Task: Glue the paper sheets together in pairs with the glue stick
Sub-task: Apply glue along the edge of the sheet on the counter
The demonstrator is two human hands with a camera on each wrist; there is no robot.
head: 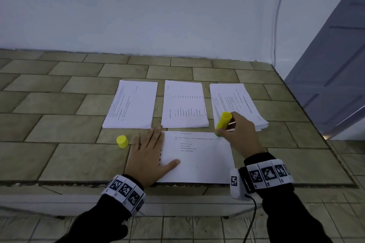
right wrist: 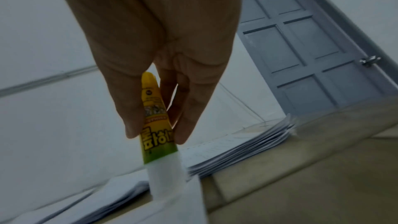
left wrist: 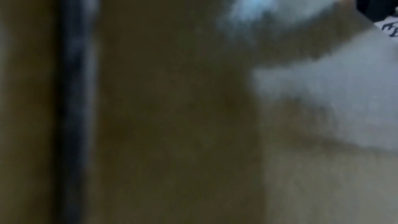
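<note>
I am working on the tiled table, and every place below is taken from the single sheet lying nearest my edge.

Beyond the sheet, three paper stacks are lying in a row: left stack, middle stack, right stack. The right one is fanning out at its edges, so I judge its sheets loose and easy to drag off in twos. The sheet itself is thin, light and floppy. I expect it to slide and wrinkle under a dragged glue tip unless pinned, so I am taking it flat under the palm, not by an edge.

My left hand is lying over the sheet's left edge, fingers straight and together, thumb spread onto the paper, pressing down and gripping nothing. The left wrist view is too blurred to add anything.

My right hand is hovering at the sheet's far right corner, wrist raised, fingers and thumb curled round the glue stick. The stick is rigid and light, with a smooth barrel. I am holding it at mid-barrel, tilted, its white glue end pointing down at the corner. The glue looks wound far out, so I judge hard pressure could snap it.

The yellow cap is standing off the sheet's left side, just beyond my left fingers.
</note>
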